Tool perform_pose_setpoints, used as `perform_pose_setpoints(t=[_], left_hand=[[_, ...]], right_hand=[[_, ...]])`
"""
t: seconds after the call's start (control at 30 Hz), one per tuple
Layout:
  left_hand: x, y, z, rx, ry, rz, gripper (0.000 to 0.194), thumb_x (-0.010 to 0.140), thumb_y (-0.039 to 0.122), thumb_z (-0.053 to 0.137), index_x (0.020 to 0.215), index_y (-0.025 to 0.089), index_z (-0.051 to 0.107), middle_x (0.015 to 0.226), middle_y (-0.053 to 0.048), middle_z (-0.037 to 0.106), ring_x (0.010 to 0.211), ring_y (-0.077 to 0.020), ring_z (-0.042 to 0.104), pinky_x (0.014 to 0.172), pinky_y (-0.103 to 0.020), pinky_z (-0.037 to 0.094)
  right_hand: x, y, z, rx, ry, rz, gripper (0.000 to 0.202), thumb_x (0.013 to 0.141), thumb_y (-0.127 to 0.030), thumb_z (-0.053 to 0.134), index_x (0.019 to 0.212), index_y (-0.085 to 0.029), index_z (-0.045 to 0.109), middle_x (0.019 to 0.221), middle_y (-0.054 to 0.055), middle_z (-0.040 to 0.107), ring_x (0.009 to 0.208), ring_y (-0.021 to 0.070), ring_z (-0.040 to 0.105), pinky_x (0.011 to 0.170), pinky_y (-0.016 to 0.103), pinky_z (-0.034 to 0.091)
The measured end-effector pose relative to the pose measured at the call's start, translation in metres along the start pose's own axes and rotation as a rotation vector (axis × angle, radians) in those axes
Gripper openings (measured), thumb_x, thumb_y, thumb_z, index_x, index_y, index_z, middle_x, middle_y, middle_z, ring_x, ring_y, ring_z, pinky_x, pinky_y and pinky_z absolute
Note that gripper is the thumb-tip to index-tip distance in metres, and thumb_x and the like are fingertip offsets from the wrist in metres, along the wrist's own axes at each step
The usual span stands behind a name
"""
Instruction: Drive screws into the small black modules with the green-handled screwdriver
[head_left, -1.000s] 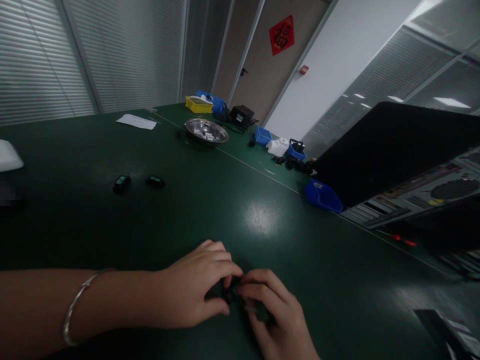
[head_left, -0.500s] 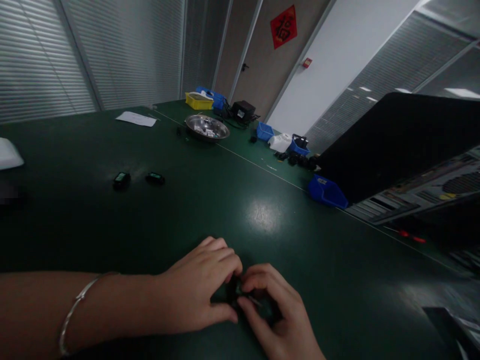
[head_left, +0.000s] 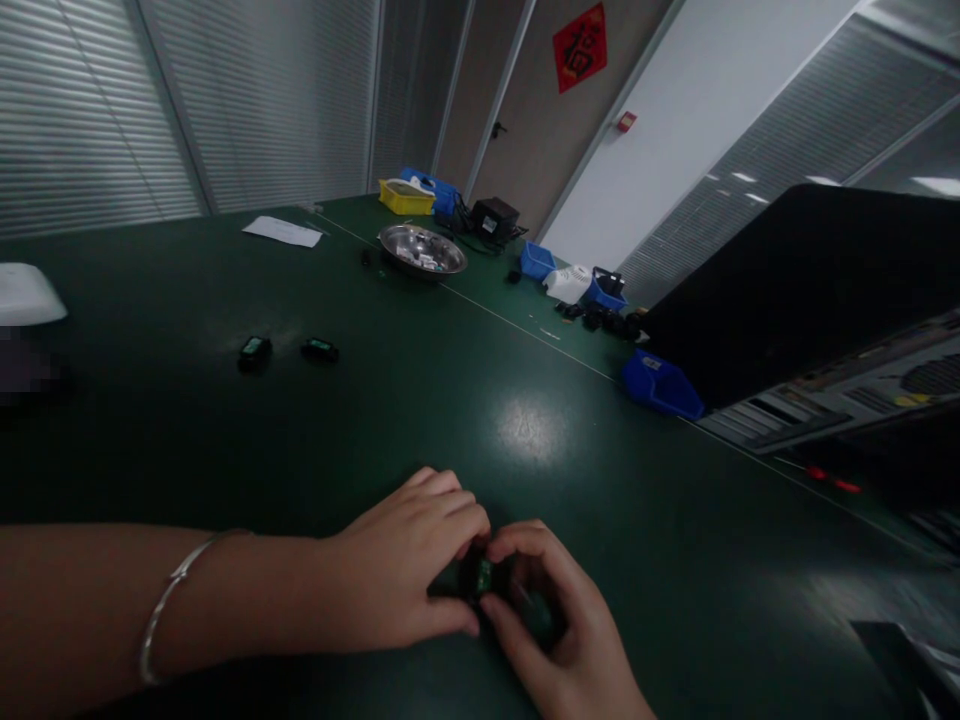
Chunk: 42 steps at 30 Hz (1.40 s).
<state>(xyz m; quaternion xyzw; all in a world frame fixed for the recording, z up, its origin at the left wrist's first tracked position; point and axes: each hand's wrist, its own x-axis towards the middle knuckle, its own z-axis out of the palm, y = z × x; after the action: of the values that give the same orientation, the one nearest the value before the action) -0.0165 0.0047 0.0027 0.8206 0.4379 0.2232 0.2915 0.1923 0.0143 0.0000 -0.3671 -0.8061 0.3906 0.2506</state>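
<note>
A small black part with a green board [head_left: 484,574] is between my two hands, low in the middle of the head view. My left hand [head_left: 420,570] has its fingers curled round the part's left side, thumb below. From the right, my right hand [head_left: 559,610] pinches the part between thumb and forefinger. The fingers hide much of its outline. Two similar black parts with green faces lie on the green table [head_left: 420,400]: one [head_left: 254,350] at the left, the other [head_left: 320,349] just right of it.
A metal bowl [head_left: 422,252] of small parts stands farther back, near a yellow bin [head_left: 406,197] and a white sheet [head_left: 283,231]. At the right are a blue bin [head_left: 661,385] and a large black case [head_left: 795,290]. A white object [head_left: 28,295] sits far left.
The view has shifted slightly. The green board between my hands shows more plainly, and the thin piece seen by my right fingertips earlier is no longer distinct.
</note>
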Motion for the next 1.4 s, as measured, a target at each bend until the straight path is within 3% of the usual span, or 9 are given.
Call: perform_pose_setpoints(t=[0.53, 0.67, 0.73, 0.83, 0.97, 1.27, 1.4], left_hand=[[0.001, 0.002, -0.001, -0.019, -0.018, -0.020, 0.031, 0.073, 0.031, 0.081, 0.088, 0.018, 0.057, 0.091, -0.003, 0.060, 0.090, -0.0256, 0.051, 0.079, -0.035, 0.038], [-0.002, 0.001, -0.003, -0.078, 0.024, -0.023, 0.055, 0.067, 0.036, 0.086, 0.110, 0.018, 0.056, 0.098, -0.005, 0.060, 0.089, -0.0257, 0.053, 0.082, -0.038, 0.041], [-0.003, 0.000, -0.006, -0.083, 0.044, 0.038, 0.055, 0.072, 0.036, 0.084, 0.114, 0.018, 0.055, 0.103, -0.006, 0.061, 0.092, -0.0254, 0.055, 0.084, -0.038, 0.043], [-0.003, -0.001, -0.011, -0.014, 0.002, 0.268, 0.015, 0.093, 0.019, 0.061, 0.107, 0.019, 0.061, 0.106, -0.008, 0.067, 0.100, -0.0230, 0.058, 0.092, -0.035, 0.043], [-0.002, -0.003, -0.014, 0.072, -0.079, 0.487, 0.027, 0.099, 0.008, 0.042, 0.108, 0.016, 0.066, 0.109, -0.012, 0.072, 0.106, -0.0228, 0.062, 0.096, -0.034, 0.046], [0.006, -0.005, -0.020, 0.089, -0.175, 0.516, 0.026, 0.101, 0.009, 0.043, 0.108, 0.008, 0.068, 0.117, -0.016, 0.072, 0.113, -0.0222, 0.063, 0.103, -0.032, 0.047], [0.007, -0.005, -0.018, 0.108, -0.187, 0.510, 0.028, 0.102, 0.012, 0.040, 0.106, 0.011, 0.068, 0.114, -0.015, 0.073, 0.113, -0.0214, 0.063, 0.103, -0.033, 0.047]], right_hand=[[0.001, -0.005, -0.002, 0.031, -0.023, -0.026, 0.041, 0.079, -0.003, 0.060, 0.110, -0.029, 0.058, 0.100, 0.000, 0.065, 0.080, 0.0167, 0.061, 0.068, 0.025, 0.049], [0.001, -0.002, -0.005, 0.113, 0.030, 0.012, 0.038, 0.080, -0.011, 0.066, 0.113, -0.028, 0.060, 0.106, 0.003, 0.060, 0.081, 0.0176, 0.058, 0.069, 0.028, 0.049], [0.001, -0.001, -0.007, 0.170, 0.076, 0.060, 0.025, 0.086, -0.019, 0.063, 0.109, -0.026, 0.060, 0.101, 0.004, 0.057, 0.076, 0.0167, 0.056, 0.065, 0.027, 0.048], [0.002, 0.001, -0.010, 0.226, 0.107, 0.115, 0.014, 0.095, -0.031, 0.054, 0.106, -0.023, 0.059, 0.091, 0.002, 0.054, 0.058, 0.0120, 0.050, 0.048, 0.023, 0.043], [0.004, 0.003, -0.012, 0.305, 0.115, 0.174, 0.023, 0.097, -0.042, 0.053, 0.104, -0.022, 0.060, 0.085, 0.000, 0.052, 0.048, 0.0083, 0.042, 0.040, 0.021, 0.038], [0.004, 0.006, -0.015, 0.395, 0.126, 0.152, 0.018, 0.093, -0.039, 0.060, 0.098, -0.022, 0.065, 0.079, 0.001, 0.060, 0.046, 0.0091, 0.047, 0.039, 0.021, 0.041], [0.005, 0.006, -0.016, 0.370, 0.155, 0.118, 0.017, 0.091, -0.037, 0.062, 0.094, -0.022, 0.067, 0.071, 0.000, 0.061, 0.043, 0.0101, 0.047, 0.038, 0.022, 0.042]])
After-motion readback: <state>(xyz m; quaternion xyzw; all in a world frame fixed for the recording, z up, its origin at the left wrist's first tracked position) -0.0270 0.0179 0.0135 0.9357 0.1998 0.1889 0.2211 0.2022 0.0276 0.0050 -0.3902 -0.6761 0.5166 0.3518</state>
